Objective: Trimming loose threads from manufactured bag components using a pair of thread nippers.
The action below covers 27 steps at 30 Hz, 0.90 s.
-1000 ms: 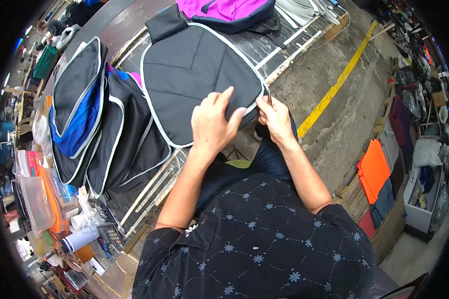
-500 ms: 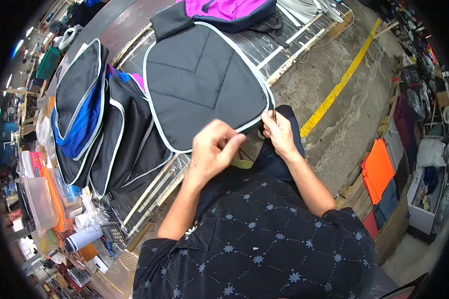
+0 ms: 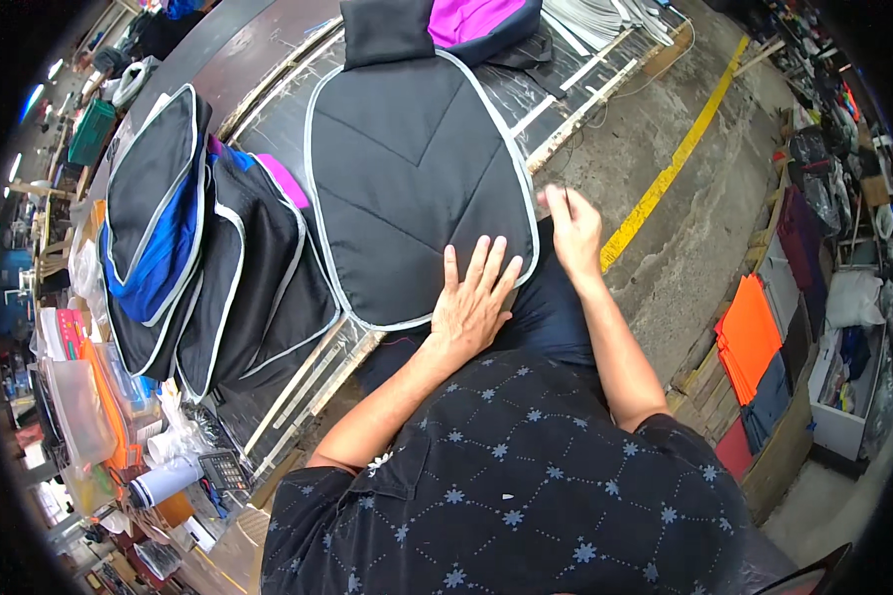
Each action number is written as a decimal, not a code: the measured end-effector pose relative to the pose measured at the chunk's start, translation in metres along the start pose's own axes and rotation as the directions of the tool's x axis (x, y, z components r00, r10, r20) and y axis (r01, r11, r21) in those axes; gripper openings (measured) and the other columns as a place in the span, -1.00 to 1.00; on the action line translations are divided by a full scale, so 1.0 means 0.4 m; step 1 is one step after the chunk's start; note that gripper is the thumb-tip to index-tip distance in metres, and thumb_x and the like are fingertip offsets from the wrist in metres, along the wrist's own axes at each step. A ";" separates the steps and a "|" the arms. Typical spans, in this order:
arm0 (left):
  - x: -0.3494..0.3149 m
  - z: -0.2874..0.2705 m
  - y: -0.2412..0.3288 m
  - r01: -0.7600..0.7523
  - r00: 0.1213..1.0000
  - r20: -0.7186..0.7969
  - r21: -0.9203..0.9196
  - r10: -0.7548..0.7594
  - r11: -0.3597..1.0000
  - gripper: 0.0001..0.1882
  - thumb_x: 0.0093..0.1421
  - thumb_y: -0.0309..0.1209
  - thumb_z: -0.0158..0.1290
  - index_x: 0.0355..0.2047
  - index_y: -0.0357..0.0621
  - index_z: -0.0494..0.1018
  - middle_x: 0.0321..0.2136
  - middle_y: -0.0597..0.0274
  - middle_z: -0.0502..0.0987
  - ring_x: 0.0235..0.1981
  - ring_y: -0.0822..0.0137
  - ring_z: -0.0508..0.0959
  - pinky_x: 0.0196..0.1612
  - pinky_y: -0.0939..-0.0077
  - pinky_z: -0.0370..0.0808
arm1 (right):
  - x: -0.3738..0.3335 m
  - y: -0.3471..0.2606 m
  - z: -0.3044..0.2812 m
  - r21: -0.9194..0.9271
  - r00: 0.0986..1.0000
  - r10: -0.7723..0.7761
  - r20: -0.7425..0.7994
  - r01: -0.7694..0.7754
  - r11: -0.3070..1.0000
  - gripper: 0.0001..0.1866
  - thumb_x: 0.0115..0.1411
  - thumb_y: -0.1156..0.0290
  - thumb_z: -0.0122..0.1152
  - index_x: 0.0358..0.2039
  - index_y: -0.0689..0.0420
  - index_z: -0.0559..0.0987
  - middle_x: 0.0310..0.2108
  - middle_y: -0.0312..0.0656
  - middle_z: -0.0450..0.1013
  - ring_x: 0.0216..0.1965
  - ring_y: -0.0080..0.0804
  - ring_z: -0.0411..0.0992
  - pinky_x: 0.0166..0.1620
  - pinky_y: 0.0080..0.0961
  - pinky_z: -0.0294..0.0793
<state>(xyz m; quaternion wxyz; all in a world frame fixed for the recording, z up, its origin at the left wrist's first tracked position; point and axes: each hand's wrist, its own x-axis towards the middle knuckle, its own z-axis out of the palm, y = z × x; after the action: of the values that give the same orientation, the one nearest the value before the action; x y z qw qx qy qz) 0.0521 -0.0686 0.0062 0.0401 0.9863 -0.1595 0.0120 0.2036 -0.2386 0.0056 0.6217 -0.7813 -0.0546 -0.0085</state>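
A black padded fabric panel (image 3: 417, 188) with stitched V-shaped lines and light grey edging lies in front of me. Its near end overhangs the table edge toward my lap. A smaller black padded piece (image 3: 387, 32) adjoins its far end. Flat on the panel's near right part rests my left hand (image 3: 471, 302), fingers spread. Just off the panel's right edge, my right hand (image 3: 575, 228) is raised with its fingers closed. A small dark bit shows at those fingertips, too small to name.
Stacked black and blue edged fabric pieces (image 3: 159, 218) stand at left. A purple and dark fabric item (image 3: 476, 20) and white strips (image 3: 590, 20) lie at the far end. Near left are a calculator (image 3: 224, 470) and a cup (image 3: 164, 483). Orange sheets (image 3: 747, 332) are at right.
The panel has turned slightly and shifted right and nearer. My left hand has gone from curled at its near edge to flat on it. My right hand has left the edge, moving right.
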 end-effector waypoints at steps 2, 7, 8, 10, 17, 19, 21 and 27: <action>-0.001 0.004 -0.001 -0.007 1.000 -0.001 0.001 0.007 1.000 0.03 0.19 0.13 0.36 0.58 0.13 0.22 0.63 0.01 0.07 0.66 -0.07 -0.04 0.57 -0.55 -0.22 | 0.085 0.006 0.024 -0.107 1.000 0.016 0.002 -0.016 0.994 -0.59 0.56 0.14 0.20 -0.15 0.27 0.76 -0.30 -0.22 0.70 -0.24 -0.55 0.55 -0.10 -0.48 0.52; -0.010 -0.005 0.002 -0.014 0.999 -0.033 -0.036 0.012 0.999 0.01 0.18 0.09 0.38 0.56 0.11 0.24 0.62 0.01 0.08 0.66 -0.06 -0.03 0.58 -0.55 -0.21 | 0.191 0.041 0.100 -0.299 1.000 0.030 0.007 -0.027 0.954 -0.59 0.52 0.10 0.27 -0.16 0.26 0.74 -0.40 -0.25 0.65 -0.35 -0.55 0.50 -0.23 -0.44 0.50; -0.011 -0.018 -0.002 -0.017 0.998 -0.061 -0.096 0.012 0.995 -0.04 0.19 0.05 0.38 0.53 0.10 0.29 0.58 0.01 0.16 0.64 -0.07 0.04 0.58 -0.51 -0.14 | 0.193 0.045 0.115 -0.216 1.000 -0.001 0.017 0.004 0.976 -0.59 0.50 0.09 0.29 -0.19 0.27 0.71 -0.42 -0.14 0.64 -0.37 -0.46 0.54 -0.22 -0.35 0.52; -0.022 -0.048 -0.013 -0.002 0.987 -0.152 -0.305 -0.046 0.952 -0.14 0.18 -0.06 0.41 0.45 0.06 0.40 0.48 0.02 0.33 0.57 -0.10 0.20 0.55 -0.38 0.04 | 0.187 0.055 0.125 -0.047 0.997 -0.069 0.041 0.071 0.996 -0.63 0.51 0.15 0.29 -0.19 0.27 0.67 -0.48 -0.23 0.57 -0.42 -0.52 0.45 -0.27 -0.38 0.49; -0.103 -0.230 -0.250 0.462 0.593 -0.553 -0.360 -0.585 0.810 -0.57 0.32 -0.44 0.24 0.18 -0.22 0.58 0.09 -0.10 0.60 0.22 -0.18 0.51 0.28 0.00 0.45 | 0.124 0.072 0.077 0.329 0.994 -0.002 0.107 -0.034 0.944 -0.66 0.61 0.18 0.18 -0.12 0.22 0.68 -0.33 -0.51 0.52 -0.33 -0.72 0.40 -0.24 -0.62 0.42; -0.143 -0.192 -0.319 0.555 0.562 -0.514 -0.347 -0.648 0.756 -0.56 0.39 -0.44 0.17 0.25 -0.28 0.54 0.07 -0.13 0.60 0.18 -0.21 0.55 0.28 0.02 0.48 | 0.107 0.054 0.068 0.374 0.996 0.053 0.068 -0.074 0.924 -0.64 0.61 0.15 0.18 -0.09 0.22 0.70 -0.33 -0.50 0.54 -0.35 -0.72 0.41 -0.25 -0.66 0.42; -0.163 -0.180 -0.336 0.550 0.578 -0.396 -0.457 -0.714 0.699 -0.57 0.43 -0.45 0.13 0.27 -0.31 0.53 0.07 -0.15 0.61 0.16 -0.20 0.58 0.28 0.06 0.50 | 0.098 0.054 0.016 0.274 0.937 0.280 0.209 -0.331 0.903 -0.61 0.61 0.12 0.18 -0.05 0.23 0.71 -0.31 -0.46 0.58 -0.34 -0.75 0.42 -0.25 -0.69 0.40; -0.167 -0.133 -0.369 0.158 0.530 -0.112 -0.961 -0.841 0.228 -0.65 0.56 -0.50 0.00 0.23 -0.45 0.56 0.06 0.06 0.71 0.08 0.36 0.66 0.22 0.44 0.55 | 0.051 -0.012 0.014 0.070 0.983 0.140 0.118 -0.149 0.986 -0.71 0.53 0.29 0.30 0.00 0.29 0.73 -0.20 -0.36 0.68 -0.18 -0.66 0.55 -0.05 -0.62 0.55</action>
<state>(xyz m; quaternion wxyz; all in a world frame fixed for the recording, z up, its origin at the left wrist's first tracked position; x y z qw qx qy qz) 0.0347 0.0964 0.0458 0.5909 0.7310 0.2413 0.2416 0.2230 -0.2304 0.0104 0.6470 -0.7572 -0.0331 0.0828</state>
